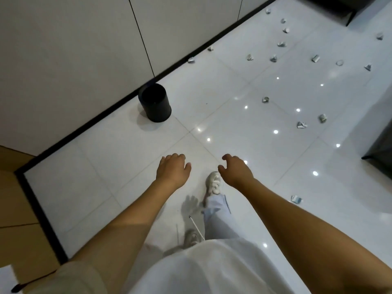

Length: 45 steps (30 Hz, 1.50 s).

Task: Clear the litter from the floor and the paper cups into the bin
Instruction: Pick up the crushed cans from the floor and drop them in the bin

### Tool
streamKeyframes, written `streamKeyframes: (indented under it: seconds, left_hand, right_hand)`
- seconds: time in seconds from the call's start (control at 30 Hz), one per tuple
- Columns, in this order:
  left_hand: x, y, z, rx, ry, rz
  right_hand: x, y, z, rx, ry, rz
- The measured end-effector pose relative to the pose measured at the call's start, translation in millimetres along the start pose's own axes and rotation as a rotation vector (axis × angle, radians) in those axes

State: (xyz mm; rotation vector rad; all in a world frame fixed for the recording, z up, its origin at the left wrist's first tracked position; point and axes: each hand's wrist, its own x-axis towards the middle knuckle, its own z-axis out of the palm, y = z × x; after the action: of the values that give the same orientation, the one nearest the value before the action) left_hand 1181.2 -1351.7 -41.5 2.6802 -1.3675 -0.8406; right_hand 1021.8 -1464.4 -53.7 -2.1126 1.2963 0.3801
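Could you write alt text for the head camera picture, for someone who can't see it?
Looking down, a person's empty left hand and right hand reach out over a glossy white tiled floor. A black bin stands by the wall, and crumpled paper cups lie scattered to the right.

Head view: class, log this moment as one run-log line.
left hand: empty, open | right hand: empty, open | bin: upright by wall | crushed cups: scattered on floor, none picked up
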Motion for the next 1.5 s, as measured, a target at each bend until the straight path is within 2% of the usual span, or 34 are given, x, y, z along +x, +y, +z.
streamKeyframes:
  seconds: [0.5, 0.77, 1.2, 1.5]
  left_hand:
    - [278.8, 64.3, -124.0, -0.034, 0.065, -0.041]
    - [395.0, 65.4, -177.5, -0.03, 0.015, -0.064]
    - [639.5, 53.7, -291.9, -0.028, -0.025, -0.02]
    - [745.1, 56.4, -343.3, -0.065, -0.078, -0.031]
  right_hand:
    - [278.4, -42.4, -176.1, -0.038, -0.03, -0.039]
    - [392.2, -74.2, -229.5, -0.038, -0.062, -0.045]
    - [610.4, -157.6, -339.6, -0.006, -0.035, -0.011]
    - [709.9, -185.7, -391.1, -0.013, -0.085, 0.005]
